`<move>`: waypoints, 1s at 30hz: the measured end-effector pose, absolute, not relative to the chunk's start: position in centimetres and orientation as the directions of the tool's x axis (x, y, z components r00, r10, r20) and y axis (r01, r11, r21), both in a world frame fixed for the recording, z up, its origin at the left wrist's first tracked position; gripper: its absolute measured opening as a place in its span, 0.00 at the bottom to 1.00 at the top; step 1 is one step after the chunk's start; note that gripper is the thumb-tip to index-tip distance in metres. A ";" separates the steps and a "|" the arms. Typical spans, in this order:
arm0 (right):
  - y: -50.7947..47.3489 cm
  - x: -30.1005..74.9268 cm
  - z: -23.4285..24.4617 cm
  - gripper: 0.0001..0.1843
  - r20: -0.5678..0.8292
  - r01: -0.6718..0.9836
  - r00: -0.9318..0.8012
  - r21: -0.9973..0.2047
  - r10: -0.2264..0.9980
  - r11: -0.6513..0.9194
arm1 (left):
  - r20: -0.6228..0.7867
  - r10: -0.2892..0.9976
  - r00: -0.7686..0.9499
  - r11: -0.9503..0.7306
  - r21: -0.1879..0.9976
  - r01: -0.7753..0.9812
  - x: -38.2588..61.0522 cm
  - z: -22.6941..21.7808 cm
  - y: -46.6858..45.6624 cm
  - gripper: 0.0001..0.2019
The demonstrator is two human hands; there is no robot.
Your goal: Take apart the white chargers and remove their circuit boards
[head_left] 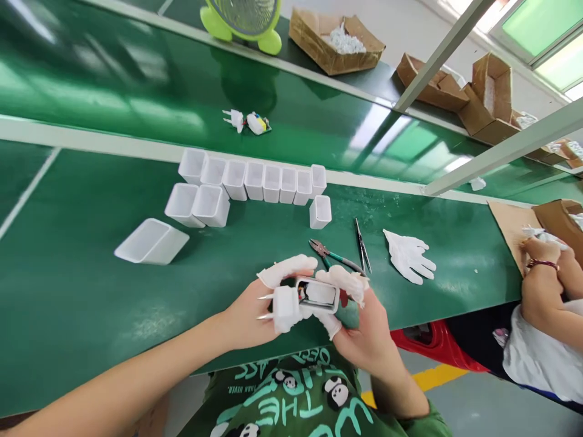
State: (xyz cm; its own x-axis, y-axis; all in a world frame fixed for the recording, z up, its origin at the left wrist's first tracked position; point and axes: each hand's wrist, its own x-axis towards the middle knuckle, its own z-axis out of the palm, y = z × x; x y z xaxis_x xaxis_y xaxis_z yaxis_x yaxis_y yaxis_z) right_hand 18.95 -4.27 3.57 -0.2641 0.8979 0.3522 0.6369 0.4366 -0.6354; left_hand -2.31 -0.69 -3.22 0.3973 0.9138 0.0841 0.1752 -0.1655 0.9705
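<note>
Just above the bench's front edge, my left hand (pixel 255 315) is closed on a white two-pin plug head (pixel 285 308), its metal pins pointing left. My right hand (pixel 367 328) grips a small white charger case (pixel 334 298), open end facing up toward me. Inside the case sit a white-wrapped part and some dark wiring beside the plug head. White finger cots cover several fingertips on both hands. Beyond my right hand lie green-handled cutting pliers (pixel 334 255) and metal tweezers (pixel 362 246).
Several empty white cases (pixel 272 182) stand in rows, and another case (pixel 152 241) lies tilted at left. A white glove (pixel 410 255) lies right. A plug with wired board (pixel 248 121) rests on the raised ledge. A co-worker's hands (pixel 542 255) work beside a cardboard box (pixel 558 218).
</note>
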 end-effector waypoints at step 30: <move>10.4 30.4 1.3 0.36 0.157 0.329 0.216 -0.941 0.964 0.080 | 0.454 0.887 0.085 -0.344 0.525 0.779 -4.9 -5.6 8.4 0.23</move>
